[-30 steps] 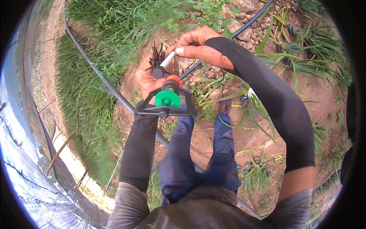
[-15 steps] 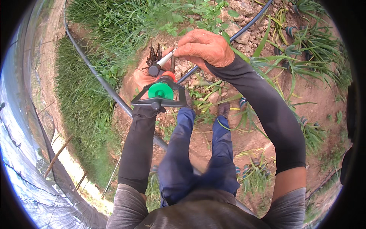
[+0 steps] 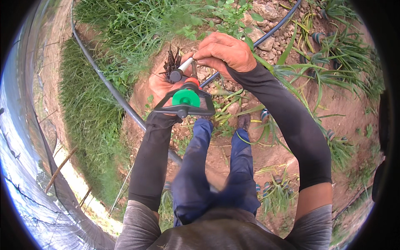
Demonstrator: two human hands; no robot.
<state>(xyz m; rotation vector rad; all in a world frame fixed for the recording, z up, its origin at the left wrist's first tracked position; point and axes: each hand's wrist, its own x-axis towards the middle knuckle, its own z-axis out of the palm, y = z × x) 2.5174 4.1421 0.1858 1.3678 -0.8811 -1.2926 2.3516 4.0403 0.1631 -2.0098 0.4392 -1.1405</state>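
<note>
We note the black triangular plastic sprinkler [image 3: 186, 98], green-disced and red-collared, in front of the left palm and wrist. Left hand [image 3: 158, 86]: fingers curled around a bundle of thin black sticks [image 3: 171, 62]; its grip on the sprinkler is hidden from us. Right hand [image 3: 229, 54]: fingertips narrow, pinched at the tip of a white tapered rod [image 3: 186, 64], beside a slim grey-brown tube [image 3: 194, 70]. Below, a dark grey pipe [image 3: 101, 77] edges the brown soil [image 3: 271, 156] beside green grass [image 3: 89, 112].
</note>
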